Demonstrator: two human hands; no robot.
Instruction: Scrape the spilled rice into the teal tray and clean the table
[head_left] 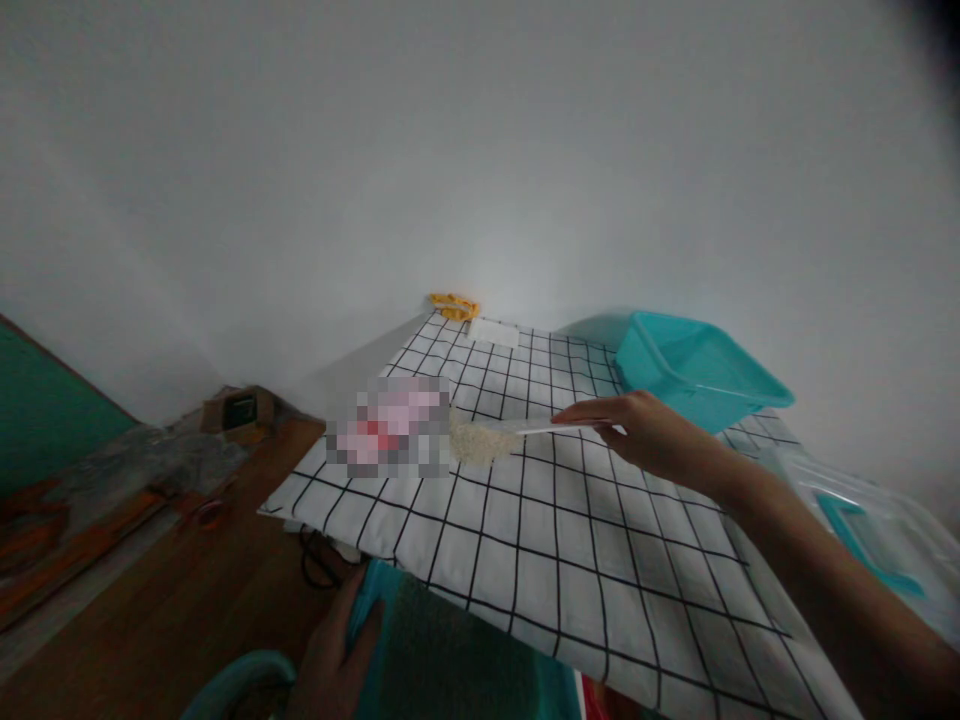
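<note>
My right hand (626,425) is closed around the thin handle of a white scoop (536,427), reaching in over the table from the right. At the scoop's far end is a heap of pale beige granules (481,441); I cannot tell whether all of it lies in the scoop or partly on the cloth. Left of the heap lies a pink and red thing (390,425), blurred into blocks. Below the table's front edge, my left hand (337,645) grips the edge of a teal and dark green bag (450,640).
A white cloth with black grid lines (555,560) covers the table. At the back right stands a turquoise bin (675,370), with a clear lid (877,530) nearby. A yellow item (454,306) and a white slab (493,332) lie at the far edge, by the wall.
</note>
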